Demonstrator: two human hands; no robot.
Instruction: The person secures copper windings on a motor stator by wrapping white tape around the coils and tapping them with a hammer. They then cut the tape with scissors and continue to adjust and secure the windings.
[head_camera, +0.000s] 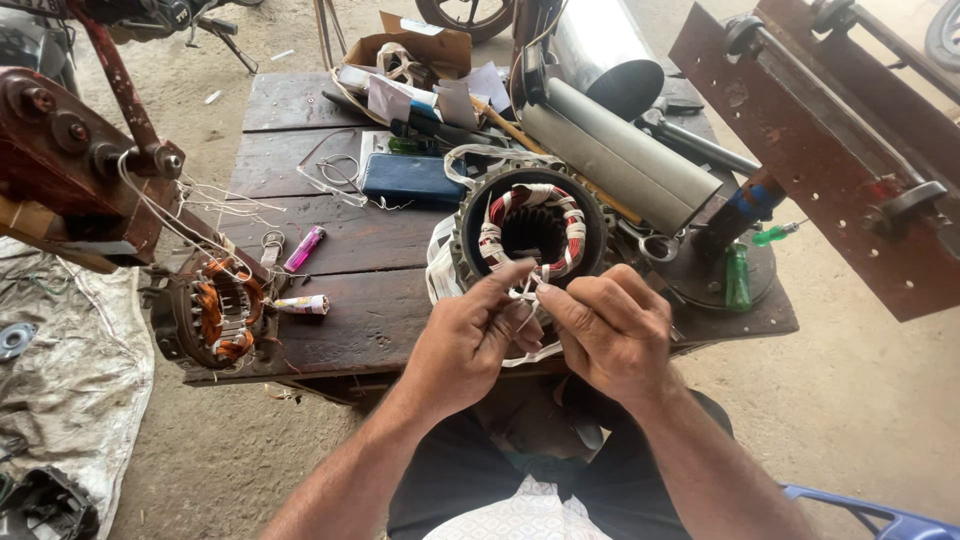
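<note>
**Operator:** I start at the round grey metal motor stator with red-and-white bound windings (530, 232). It stands tilted on the near edge of the dark wooden plank table (350, 240), its bore facing me. My left hand (468, 335) and right hand (612, 330) meet just in front of its lower rim. Both pinch the thin white tying cord (528, 291) between thumb and forefinger; each grip is narrow and closed on the cord.

**Observer:** What surrounds the stator?

**Operator:** Behind it lies a grey metal cylinder (620, 160), angled across the table. To the left rear lies a flat dark-blue case (412, 178). Farther left I see a pink lighter (304, 248) and a small pink-and-white tube (300, 304), well apart from my hands. At the table's left edge sits a second stator with bare copper-orange windings (215, 310). A green-handled screwdriver (778, 234) lies right of the cylinder, beside a rusty brown steel plate (830, 150).

**Observer:** Is the cord taut?

**Operator:** I cannot tell; my fingers hide most of it.
</note>
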